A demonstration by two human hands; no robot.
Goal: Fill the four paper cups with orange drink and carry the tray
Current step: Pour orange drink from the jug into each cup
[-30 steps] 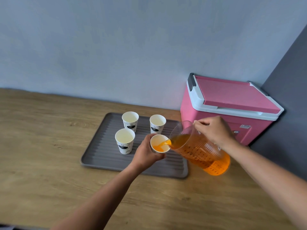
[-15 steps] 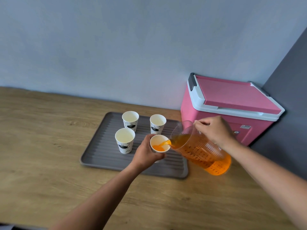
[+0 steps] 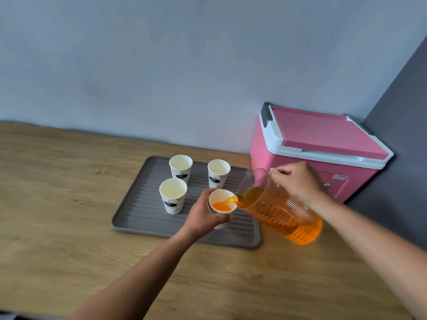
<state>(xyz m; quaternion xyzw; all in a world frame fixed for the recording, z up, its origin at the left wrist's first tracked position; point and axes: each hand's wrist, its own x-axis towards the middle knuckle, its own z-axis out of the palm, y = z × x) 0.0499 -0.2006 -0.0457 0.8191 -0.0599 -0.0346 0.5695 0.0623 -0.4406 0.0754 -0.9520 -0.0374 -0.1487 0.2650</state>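
A grey ribbed tray lies on the wooden table. Three white paper cups stand on it with no drink visible inside: one at the back left, one at the back right, one at the front left. My left hand grips a fourth cup over the tray's front right part. My right hand holds a clear ribbed pitcher of orange drink by its handle, tilted left. Orange drink streams from the spout into the held cup, which is partly filled.
A pink cooler box with a white rim stands right behind the pitcher, in the corner against the blue wall and a dark grey side wall. The wooden table stretches left and toward me.
The orange level in the held cup has risen a little. Both hands and the pitcher have stayed almost still.
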